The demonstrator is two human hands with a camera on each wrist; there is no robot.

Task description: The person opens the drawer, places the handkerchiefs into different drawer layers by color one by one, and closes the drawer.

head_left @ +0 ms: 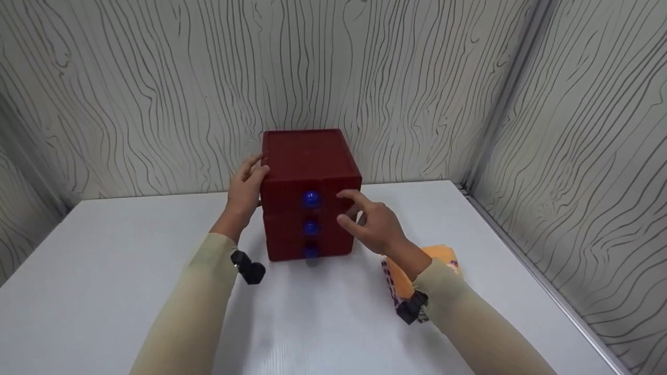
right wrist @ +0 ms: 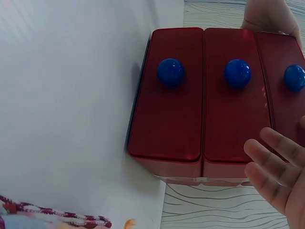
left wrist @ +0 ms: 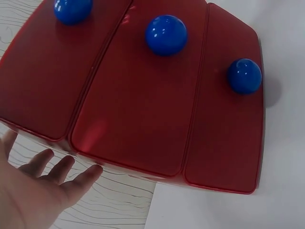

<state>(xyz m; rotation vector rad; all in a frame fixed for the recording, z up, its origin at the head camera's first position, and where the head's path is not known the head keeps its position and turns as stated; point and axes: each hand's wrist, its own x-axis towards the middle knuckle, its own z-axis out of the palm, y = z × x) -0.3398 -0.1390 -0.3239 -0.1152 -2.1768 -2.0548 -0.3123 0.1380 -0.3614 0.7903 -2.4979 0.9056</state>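
Note:
A dark red cabinet with three stacked drawers [head_left: 307,156] stands on the white table, each drawer front bearing a round blue knob. All three drawers sit flush in the left wrist view. My left hand [head_left: 246,187] rests along the cabinet's left side, its thumb at the upper left edge and its fingers [left wrist: 62,171] straight against the side. In front of the right part of the drawer fronts, my right hand [head_left: 375,221] hovers with fingers loosely bent and nothing between them. The top knob [head_left: 311,198] is just left of its fingertips.
A folded orange cloth [head_left: 443,254] with a checked edge lies on the table [head_left: 130,271] at the right, partly under my right forearm in the head view. A wood-grain patterned wall [head_left: 208,78] rises close behind the cabinet, and another stands at the right.

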